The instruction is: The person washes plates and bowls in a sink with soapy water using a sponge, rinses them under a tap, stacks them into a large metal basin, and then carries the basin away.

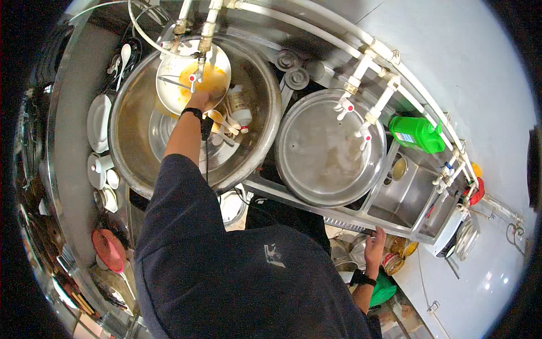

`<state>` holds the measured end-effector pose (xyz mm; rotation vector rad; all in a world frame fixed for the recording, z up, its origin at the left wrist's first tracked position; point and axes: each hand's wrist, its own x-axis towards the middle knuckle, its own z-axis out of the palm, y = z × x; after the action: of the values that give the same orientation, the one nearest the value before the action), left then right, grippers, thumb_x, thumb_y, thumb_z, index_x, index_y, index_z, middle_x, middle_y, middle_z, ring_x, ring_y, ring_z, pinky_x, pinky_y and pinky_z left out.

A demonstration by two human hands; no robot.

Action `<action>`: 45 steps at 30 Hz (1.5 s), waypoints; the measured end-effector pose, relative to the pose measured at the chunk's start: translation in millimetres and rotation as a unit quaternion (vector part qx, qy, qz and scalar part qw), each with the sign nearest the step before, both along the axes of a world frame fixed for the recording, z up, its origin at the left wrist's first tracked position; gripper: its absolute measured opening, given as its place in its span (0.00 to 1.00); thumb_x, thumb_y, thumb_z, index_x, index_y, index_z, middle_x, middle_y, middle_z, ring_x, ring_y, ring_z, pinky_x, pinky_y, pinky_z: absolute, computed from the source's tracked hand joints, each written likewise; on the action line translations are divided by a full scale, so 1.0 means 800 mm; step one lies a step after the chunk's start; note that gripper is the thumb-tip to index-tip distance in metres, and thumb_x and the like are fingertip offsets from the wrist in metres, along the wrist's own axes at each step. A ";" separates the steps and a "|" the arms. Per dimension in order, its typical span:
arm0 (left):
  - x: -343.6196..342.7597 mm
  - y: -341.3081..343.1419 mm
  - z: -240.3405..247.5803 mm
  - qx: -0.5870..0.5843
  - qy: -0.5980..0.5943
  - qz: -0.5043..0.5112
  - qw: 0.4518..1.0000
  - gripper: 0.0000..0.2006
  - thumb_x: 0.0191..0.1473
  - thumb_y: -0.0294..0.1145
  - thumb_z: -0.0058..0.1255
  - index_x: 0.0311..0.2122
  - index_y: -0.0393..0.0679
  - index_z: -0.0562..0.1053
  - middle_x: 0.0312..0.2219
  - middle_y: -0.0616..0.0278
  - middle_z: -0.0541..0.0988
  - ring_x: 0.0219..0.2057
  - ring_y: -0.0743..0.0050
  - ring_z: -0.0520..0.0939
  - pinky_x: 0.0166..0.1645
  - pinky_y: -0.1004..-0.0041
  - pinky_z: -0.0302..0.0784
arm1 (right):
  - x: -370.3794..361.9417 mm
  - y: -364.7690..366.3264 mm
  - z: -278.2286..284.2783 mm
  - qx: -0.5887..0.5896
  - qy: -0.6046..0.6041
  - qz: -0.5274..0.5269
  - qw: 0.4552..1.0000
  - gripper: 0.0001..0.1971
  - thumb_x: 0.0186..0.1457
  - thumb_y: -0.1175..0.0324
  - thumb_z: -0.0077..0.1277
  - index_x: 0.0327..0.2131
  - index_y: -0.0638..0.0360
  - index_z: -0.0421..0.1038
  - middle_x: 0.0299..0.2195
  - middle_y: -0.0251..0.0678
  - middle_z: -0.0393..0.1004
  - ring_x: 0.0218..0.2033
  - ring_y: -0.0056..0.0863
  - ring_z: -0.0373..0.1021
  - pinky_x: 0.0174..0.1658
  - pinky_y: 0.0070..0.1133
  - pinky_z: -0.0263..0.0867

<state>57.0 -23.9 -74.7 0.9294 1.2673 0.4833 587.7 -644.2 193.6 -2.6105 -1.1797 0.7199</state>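
My left hand [202,100] reaches over the big round metal basin [127,135] to a white dish [167,95] with yellow-orange residue in it. Its fingers blur against the dish's near edge, so I cannot tell how they grip. A thin dark stick [169,80] crosses the dish's left side. Beneath the hand, several pale spoon-like utensils [226,125] lie in the basin next to a white bottle [240,104]. On the other side, my right hand [374,248] rests by the front edge of the metal sink counter, fingers stretched out and holding nothing.
Taps with red-marked handles [192,78] hang above both basins. A second round metal basin [327,152] stands to the right, with a green jug [418,134] and a small sink [395,198] beyond. White dishes [100,124] and a red strainer-like item [108,250] line the left side.
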 end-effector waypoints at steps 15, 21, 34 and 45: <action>0.038 -0.147 0.307 -0.017 0.160 0.189 0.969 0.07 0.55 0.18 0.47 0.39 0.27 0.73 0.35 0.47 0.81 0.33 0.66 0.84 0.32 0.74 0.84 | 0.087 0.152 -0.092 0.090 0.119 0.121 0.981 0.24 0.57 0.71 0.50 0.57 0.62 0.63 0.58 0.49 0.61 0.60 0.48 0.58 0.62 0.34 0.55; 0.153 -0.235 0.383 0.145 0.196 0.132 0.961 0.23 0.50 0.13 0.49 0.50 0.33 0.56 0.28 0.56 0.71 0.25 0.64 0.80 0.29 0.72 0.84 | 0.078 0.191 -0.101 0.109 0.197 0.154 0.962 0.23 0.56 0.70 0.51 0.56 0.60 0.64 0.56 0.46 0.65 0.60 0.44 0.60 0.62 0.32 0.56; 0.392 -0.434 0.062 0.067 0.087 -0.084 0.990 0.11 0.56 0.29 0.48 0.42 0.37 0.75 0.31 0.49 0.79 0.29 0.57 0.82 0.36 0.64 0.77 | -0.050 0.243 -0.198 0.022 0.438 0.080 0.895 0.18 0.63 0.62 0.44 0.51 0.63 0.66 0.40 0.39 0.76 0.38 0.27 0.74 0.44 0.25 0.69; 0.462 -0.426 0.015 0.173 0.289 -0.232 0.912 0.17 0.61 0.41 0.44 0.38 0.36 0.76 0.29 0.43 0.78 0.31 0.42 0.79 0.37 0.56 0.72 | -0.031 0.263 -0.379 -0.062 0.371 -0.108 0.920 0.12 0.62 0.66 0.40 0.32 0.65 0.68 0.17 0.37 0.69 0.14 0.26 0.65 0.18 0.25 0.59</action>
<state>426.6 -364.6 -63.1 1.7147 1.4395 0.0410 562.6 -434.1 -109.3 -2.1422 -0.6155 1.5718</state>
